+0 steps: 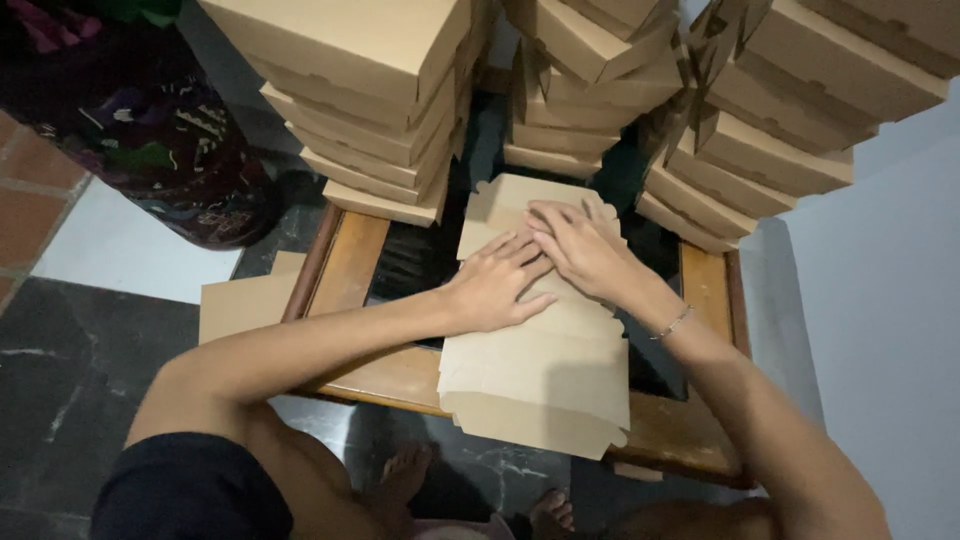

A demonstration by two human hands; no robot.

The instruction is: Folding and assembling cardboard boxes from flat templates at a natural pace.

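Head view, looking straight down. Flat brown cardboard box blank (540,370) lies unfolded on the tabletop (355,255), running from the far middle toward the near edge, its near end overhanging the wooden rim slightly. Blank is plain kraft colour, notched tabs along its near edge; no label or print visible on it.

Left hand (495,285) rests palm down on the blank's middle, fingers stretched flat and slightly spread, gripping nothing. Right hand (580,245) also palm down, fingers flat and pointing left, pressed on the far part of the blank; fingertips of the two hands meet or overlap. Thin bracelet (672,323) on the right wrist.

Tabletop has a wooden frame with a dark, glossy inset panel.

Three stacks of folded brown boxes stand at the far side: left stack (385,110) rising high and leaning a little, middle stack (590,70), right stack (760,130) tilted, with boxes fanned out. All plain cardboard, same colour as the blank, no labels seen.

More flat cardboard sheets (245,305) lie on the floor just left of the tabletop. Dark patterned fabric bundle (150,130) at upper left, on tile floor. Person's bare feet (410,470) show beneath the near edge.
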